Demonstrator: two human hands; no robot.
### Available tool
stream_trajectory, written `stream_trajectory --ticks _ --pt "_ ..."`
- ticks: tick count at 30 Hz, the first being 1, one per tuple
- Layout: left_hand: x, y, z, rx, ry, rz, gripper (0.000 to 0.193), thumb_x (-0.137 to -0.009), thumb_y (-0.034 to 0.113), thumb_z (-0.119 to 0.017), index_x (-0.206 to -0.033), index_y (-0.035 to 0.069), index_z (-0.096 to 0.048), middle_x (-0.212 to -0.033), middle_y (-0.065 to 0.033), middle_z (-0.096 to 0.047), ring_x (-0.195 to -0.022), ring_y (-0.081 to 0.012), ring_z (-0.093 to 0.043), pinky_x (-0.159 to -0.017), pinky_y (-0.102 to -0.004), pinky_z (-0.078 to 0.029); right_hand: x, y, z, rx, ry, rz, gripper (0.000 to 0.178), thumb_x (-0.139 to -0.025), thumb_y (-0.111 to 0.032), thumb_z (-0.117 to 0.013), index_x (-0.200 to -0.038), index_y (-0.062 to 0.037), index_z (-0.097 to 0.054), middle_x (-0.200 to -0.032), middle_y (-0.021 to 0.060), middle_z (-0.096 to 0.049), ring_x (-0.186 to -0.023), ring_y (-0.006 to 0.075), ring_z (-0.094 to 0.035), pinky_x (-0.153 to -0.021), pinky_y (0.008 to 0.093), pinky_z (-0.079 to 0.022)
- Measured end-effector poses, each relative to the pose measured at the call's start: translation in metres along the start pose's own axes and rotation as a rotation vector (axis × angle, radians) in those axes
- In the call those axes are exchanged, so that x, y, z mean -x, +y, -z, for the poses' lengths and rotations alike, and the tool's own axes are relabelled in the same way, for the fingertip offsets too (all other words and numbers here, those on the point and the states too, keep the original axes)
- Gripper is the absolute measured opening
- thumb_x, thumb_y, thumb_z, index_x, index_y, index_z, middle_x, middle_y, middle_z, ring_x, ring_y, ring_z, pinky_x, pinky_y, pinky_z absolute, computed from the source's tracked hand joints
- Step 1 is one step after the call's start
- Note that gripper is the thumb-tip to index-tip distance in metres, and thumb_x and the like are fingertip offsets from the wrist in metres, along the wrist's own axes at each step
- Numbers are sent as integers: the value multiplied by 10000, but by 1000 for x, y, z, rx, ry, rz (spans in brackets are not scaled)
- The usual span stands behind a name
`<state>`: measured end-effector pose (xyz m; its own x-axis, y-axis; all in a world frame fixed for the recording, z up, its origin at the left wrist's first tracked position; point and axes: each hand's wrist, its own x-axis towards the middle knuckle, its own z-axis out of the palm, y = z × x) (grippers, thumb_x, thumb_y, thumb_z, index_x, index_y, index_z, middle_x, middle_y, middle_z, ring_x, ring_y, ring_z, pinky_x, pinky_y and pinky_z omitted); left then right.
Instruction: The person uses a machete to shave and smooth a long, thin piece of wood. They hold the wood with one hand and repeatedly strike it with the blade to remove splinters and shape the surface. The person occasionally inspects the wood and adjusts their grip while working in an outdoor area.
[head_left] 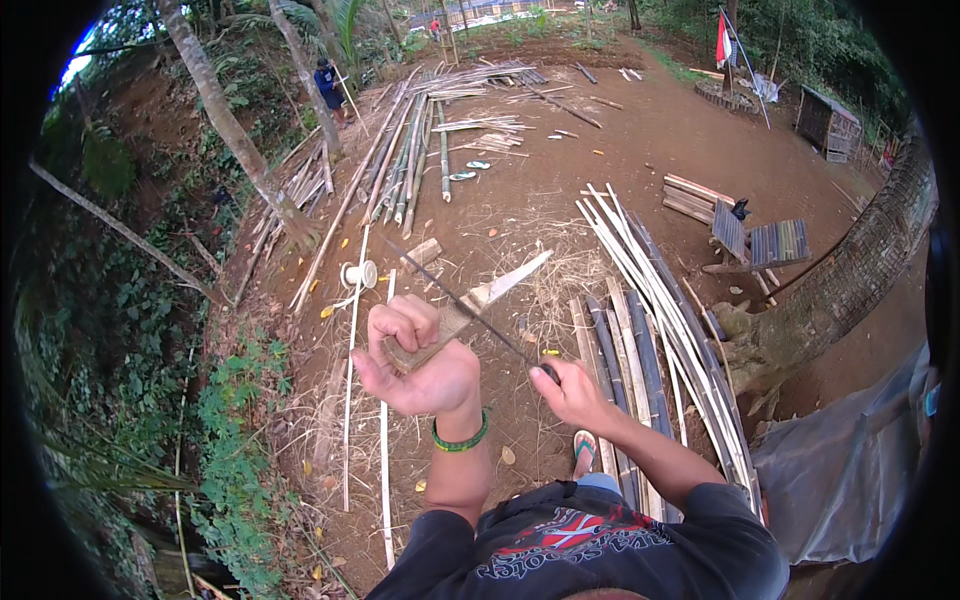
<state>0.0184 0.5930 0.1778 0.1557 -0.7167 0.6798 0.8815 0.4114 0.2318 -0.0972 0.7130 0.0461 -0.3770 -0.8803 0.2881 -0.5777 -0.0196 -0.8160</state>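
My left hand is closed with curled fingers around the brown end of a piece of wood. Its far part is pale, freshly cut, and tapers to a point. Gripped by its dark handle, a long knife is in my right hand. The thin dark blade, seen nearly edge-on, slants up and left across the wood, near where the brown surface turns pale. Whether the blade touches the wood, I cannot tell.
Bamboo strips and dark poles lie at my right. A white spool and a wood block sit ahead. Bamboo poles spread farther off, near a person. A tree trunk leans at right; vegetation lines the left.
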Motion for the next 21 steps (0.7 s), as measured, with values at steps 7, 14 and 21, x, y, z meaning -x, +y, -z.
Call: stream_trajectory --ticks 7,14,21 --pt "-2 1 7 -46 24 -8 495 -979 520 -366 -666 139 -321 -580 14 -286 -517 -116 -251 -514 -268 -223 -48 85 -4 122 -147 -397 599 -932 -522 -543 -716 33 -609 -604 222 -604 -600 380 -638 -605 459 -504" --pt "-8 5 4 -133 45 -44 510 -980 545 -342 -676 136 -337 -574 1 -325 -519 -120 -289 -529 -282 -240 -63 30 3 48 -211 -20 441 -870 -398 -668 -682 -9 -580 -589 218 -584 -584 347 -614 -574 455 -485" --pt "-2 -11 -6 -251 -4 -16 486 -989 510 -376 -665 150 -328 -563 12 -318 -511 -117 -288 -531 -289 -234 -125 270 -14 316 -150 -466 270 -818 -233 -644 -764 31 -651 -759 270 -659 -721 402 -673 -680 487 -533"
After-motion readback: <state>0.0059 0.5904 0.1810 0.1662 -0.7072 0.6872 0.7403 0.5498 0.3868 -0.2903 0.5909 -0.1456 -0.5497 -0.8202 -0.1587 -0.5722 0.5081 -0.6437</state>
